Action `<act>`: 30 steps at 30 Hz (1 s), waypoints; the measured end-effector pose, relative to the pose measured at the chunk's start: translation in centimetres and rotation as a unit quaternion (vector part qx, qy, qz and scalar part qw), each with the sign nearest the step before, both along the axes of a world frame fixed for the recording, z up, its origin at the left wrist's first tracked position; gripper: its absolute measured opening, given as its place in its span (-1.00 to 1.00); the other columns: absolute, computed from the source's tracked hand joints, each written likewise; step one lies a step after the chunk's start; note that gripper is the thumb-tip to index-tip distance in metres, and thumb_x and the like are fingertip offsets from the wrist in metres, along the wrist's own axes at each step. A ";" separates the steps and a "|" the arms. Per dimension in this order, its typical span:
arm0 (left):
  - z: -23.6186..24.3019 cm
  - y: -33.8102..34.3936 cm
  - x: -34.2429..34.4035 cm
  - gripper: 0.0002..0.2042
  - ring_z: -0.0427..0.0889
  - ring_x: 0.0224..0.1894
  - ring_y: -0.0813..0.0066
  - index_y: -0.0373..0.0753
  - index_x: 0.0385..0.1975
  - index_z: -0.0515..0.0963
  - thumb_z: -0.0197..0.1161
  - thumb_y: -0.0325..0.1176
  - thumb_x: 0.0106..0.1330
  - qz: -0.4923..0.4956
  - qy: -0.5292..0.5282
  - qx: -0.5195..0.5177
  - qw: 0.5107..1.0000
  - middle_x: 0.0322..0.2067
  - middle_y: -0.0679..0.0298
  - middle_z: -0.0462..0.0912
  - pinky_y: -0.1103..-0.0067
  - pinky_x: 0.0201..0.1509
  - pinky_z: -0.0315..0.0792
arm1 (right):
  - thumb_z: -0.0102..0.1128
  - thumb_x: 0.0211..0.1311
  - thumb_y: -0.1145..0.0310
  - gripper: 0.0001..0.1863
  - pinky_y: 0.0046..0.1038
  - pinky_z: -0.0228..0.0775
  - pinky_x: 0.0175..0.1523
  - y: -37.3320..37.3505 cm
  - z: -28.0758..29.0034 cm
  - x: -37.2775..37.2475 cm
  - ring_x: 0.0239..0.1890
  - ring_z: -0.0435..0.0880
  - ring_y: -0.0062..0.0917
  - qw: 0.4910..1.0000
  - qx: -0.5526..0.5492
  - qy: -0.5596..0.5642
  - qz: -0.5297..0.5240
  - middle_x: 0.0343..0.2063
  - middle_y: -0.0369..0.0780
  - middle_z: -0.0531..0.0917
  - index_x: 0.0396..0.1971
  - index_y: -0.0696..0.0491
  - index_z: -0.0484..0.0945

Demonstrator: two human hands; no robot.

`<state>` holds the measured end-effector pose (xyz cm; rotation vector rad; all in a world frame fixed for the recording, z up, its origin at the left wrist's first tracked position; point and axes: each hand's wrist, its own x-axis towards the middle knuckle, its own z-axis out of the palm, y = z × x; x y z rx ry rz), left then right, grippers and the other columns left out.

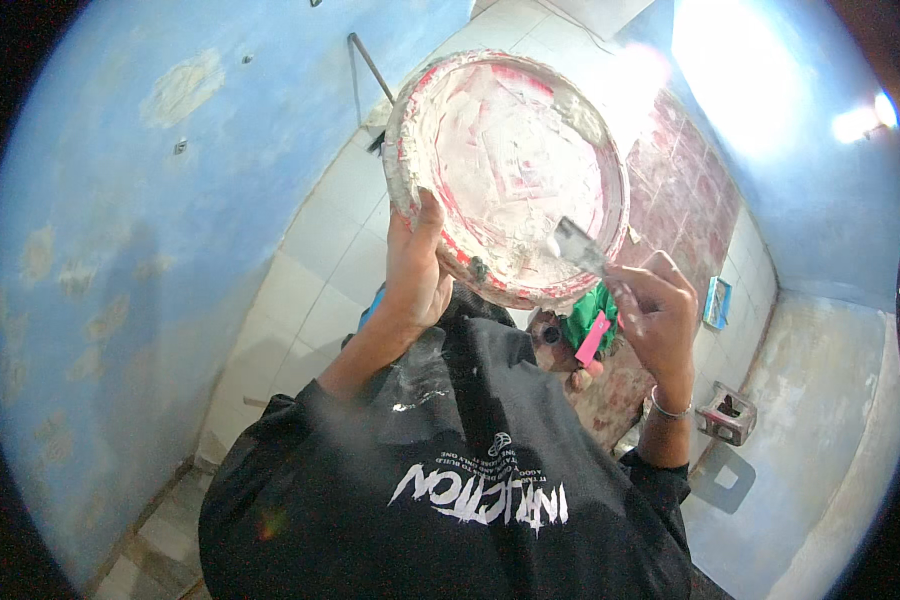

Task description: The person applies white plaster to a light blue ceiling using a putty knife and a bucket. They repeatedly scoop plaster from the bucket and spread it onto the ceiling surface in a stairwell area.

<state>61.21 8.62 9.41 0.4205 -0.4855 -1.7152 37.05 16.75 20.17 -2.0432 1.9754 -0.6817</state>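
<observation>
My left hand grips the near-left rim of a round, shallow red tub or lid, its thumb over the edge. White putty-like paste is smeared and crusted over its inside and rim. My right hand is closed round a small putty knife, a bracelet at the wrist. The knife's flat metal blade lies over the near-right part of the red tub, by a small white dab of paste. I cannot tell whether the blade touches the surface.
Blue patched walls stand left and right. Below the tub are a green bag and a pink piece. A small blue-framed box and a grey hollow block sit on the right. A stick leans beyond the tub.
</observation>
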 end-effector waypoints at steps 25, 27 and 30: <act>1.6 -0.4 0.4 -0.31 0.26 0.46 0.12 -0.32 0.48 -0.05 0.11 -0.11 0.56 0.011 -0.007 0.007 1.000 0.44 -0.03 0.19 0.19 0.48 0.28 | 0.44 0.10 0.47 -0.83 -0.38 0.52 -0.22 -1.8 2.4 0.5 -0.36 0.71 -0.37 1.000 0.017 0.021 -0.014 -0.32 -0.17 0.70 -0.26 0.04 0.79; 1.5 -1.0 0.9 -0.32 0.27 0.46 0.12 -0.33 0.48 -0.04 0.10 -0.11 0.56 -0.011 0.014 -0.008 1.000 0.43 -0.03 0.20 0.19 0.48 0.28 | 0.44 0.09 0.49 -0.81 -0.39 0.53 -0.22 -2.6 2.4 -0.8 -0.35 0.71 -0.38 0.995 0.034 -0.016 0.093 -0.31 -0.17 0.71 -0.25 0.05 0.79; 1.4 -1.3 1.0 -0.32 0.30 0.44 0.13 -0.34 0.47 -0.01 0.10 -0.10 0.56 0.005 0.016 0.026 1.000 0.42 -0.03 0.24 0.20 0.47 0.30 | 0.43 0.08 0.52 -0.79 -0.41 0.54 -0.22 -3.1 1.3 -2.1 -0.33 0.72 -0.40 0.986 0.061 -0.022 0.154 -0.28 -0.18 0.73 -0.24 0.09 0.79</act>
